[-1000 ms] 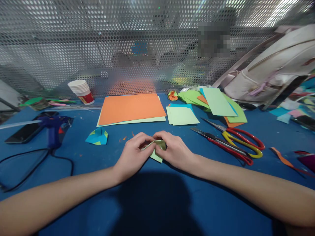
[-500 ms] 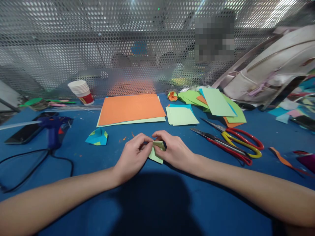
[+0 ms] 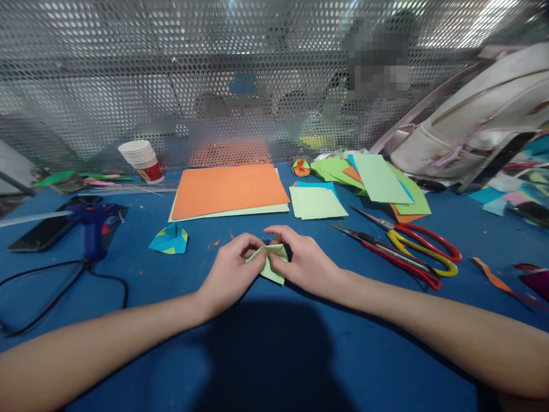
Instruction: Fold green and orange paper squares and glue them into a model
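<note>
Between my two hands is a small pale green folded paper point(image 3: 273, 273), low over the blue table. My left hand point(image 3: 234, 272) pinches its left side, thumb on the near face and fingers curled behind. On the other side my right hand point(image 3: 302, 260) grips it with the thumb pressed on the face; the index finger arches above the top edge. My fingers hide part of the folds. To the left lies a folded blue and green paper piece point(image 3: 170, 239). A stack of pale green square sheets point(image 3: 318, 203) sits beyond my right hand.
Scissors point(image 3: 422, 246) and a utility knife point(image 3: 390, 256) lie to the right. Orange sheets point(image 3: 229, 191) lie behind my hands, near a perforated metal screen point(image 3: 171, 86). At left are a blue glue gun point(image 3: 95, 229), its cord, a phone point(image 3: 43, 232) and paper cups point(image 3: 143, 163). A backpack point(image 3: 480, 120) stands back right.
The green paper's upper left part has opened out and now shows over my left thumb. My fingers have shifted slightly; the things on the table stay where they were.
</note>
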A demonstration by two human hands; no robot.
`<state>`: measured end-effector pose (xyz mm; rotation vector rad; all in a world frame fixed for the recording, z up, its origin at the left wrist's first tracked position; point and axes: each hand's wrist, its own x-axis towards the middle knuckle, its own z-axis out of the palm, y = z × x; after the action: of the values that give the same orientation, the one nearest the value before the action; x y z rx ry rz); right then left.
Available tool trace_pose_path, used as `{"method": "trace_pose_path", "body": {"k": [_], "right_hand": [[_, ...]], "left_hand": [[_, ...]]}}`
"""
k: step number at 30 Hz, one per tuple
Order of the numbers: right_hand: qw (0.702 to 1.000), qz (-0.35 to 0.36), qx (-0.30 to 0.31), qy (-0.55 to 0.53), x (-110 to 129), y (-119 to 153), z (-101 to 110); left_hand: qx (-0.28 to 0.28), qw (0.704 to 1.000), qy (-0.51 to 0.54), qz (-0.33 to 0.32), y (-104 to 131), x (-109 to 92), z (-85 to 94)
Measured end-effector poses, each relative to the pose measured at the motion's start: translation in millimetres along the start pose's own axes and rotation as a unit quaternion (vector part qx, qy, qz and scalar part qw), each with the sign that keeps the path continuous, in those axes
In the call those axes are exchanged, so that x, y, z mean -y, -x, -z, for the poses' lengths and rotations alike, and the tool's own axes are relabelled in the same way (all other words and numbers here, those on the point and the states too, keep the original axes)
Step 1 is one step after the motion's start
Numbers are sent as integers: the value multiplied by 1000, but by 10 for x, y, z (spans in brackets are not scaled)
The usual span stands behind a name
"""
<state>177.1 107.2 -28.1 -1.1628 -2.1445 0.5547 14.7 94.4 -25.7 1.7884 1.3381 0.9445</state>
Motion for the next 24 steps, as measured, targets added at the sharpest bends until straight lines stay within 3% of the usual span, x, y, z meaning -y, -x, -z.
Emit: {"method": "trace_pose_path", "body": {"k": [8,15,24], "right_hand": [[999,22,-1,34,-22,7,-6],[999,11,-21,-39,-3,1,-15],[999,-9,-19,-41,-19,-21,-38]], "left_hand": [[23,999,40,29,17,-17,-28],[-24,996,64,49,-24,-10,3],[20,995,83,48,-15,-33,-18]]}}
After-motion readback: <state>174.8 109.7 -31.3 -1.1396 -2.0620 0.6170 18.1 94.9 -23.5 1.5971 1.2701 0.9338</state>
